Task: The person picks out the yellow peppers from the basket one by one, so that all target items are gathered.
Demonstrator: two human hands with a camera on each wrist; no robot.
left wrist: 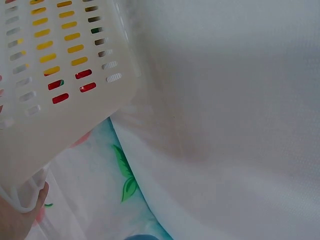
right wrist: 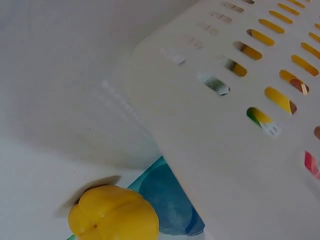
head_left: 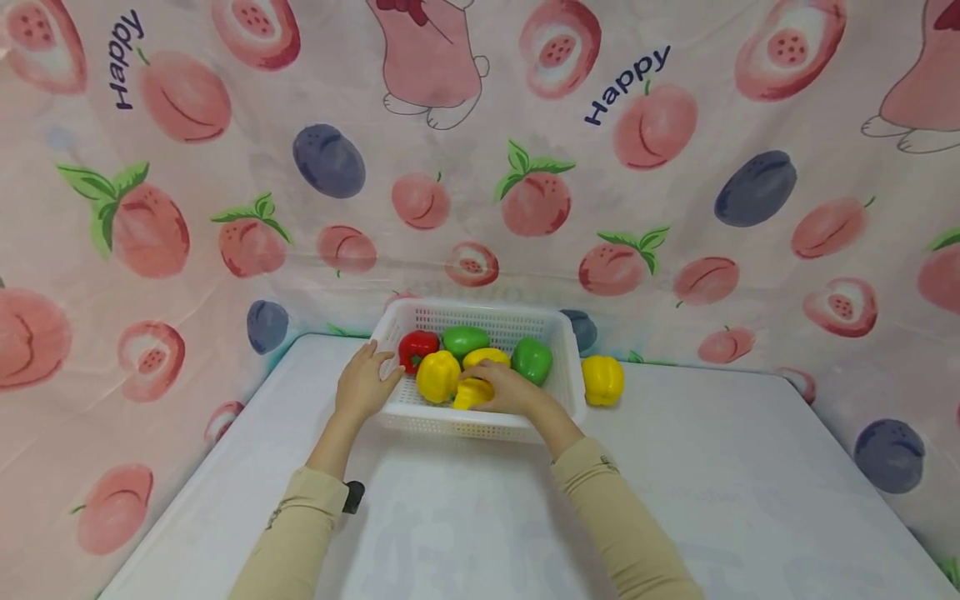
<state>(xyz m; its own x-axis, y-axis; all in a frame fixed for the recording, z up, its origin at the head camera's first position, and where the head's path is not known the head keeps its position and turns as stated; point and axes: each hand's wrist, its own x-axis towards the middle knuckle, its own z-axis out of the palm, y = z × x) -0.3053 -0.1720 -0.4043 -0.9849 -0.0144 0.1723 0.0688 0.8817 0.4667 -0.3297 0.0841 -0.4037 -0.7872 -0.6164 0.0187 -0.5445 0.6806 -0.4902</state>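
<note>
A white perforated plastic basket [head_left: 457, 422] stands at the back of the table, with red, green and yellow bell peppers in it. My left hand [head_left: 362, 388] holds the basket's left rim; the left wrist view catches part of that hand [left wrist: 14, 220] by the rim. Inside the basket, my right hand [head_left: 512, 390] grips a yellow bell pepper [head_left: 468, 395] near the front wall, its fingers partly covering it. Around this one lie two more yellow peppers [head_left: 438, 377], a red pepper [head_left: 417, 350] at the left, and green peppers [head_left: 465, 341] at the back and right [head_left: 532, 361].
Another yellow bell pepper [head_left: 603, 381] sits on the white table [head_left: 720, 467], just outside the basket's right side. A fruit-printed cloth [head_left: 480, 208] hangs behind the table and along its sides. The right wrist view shows the outside pepper [right wrist: 115, 215] close to the basket wall [right wrist: 175, 105].
</note>
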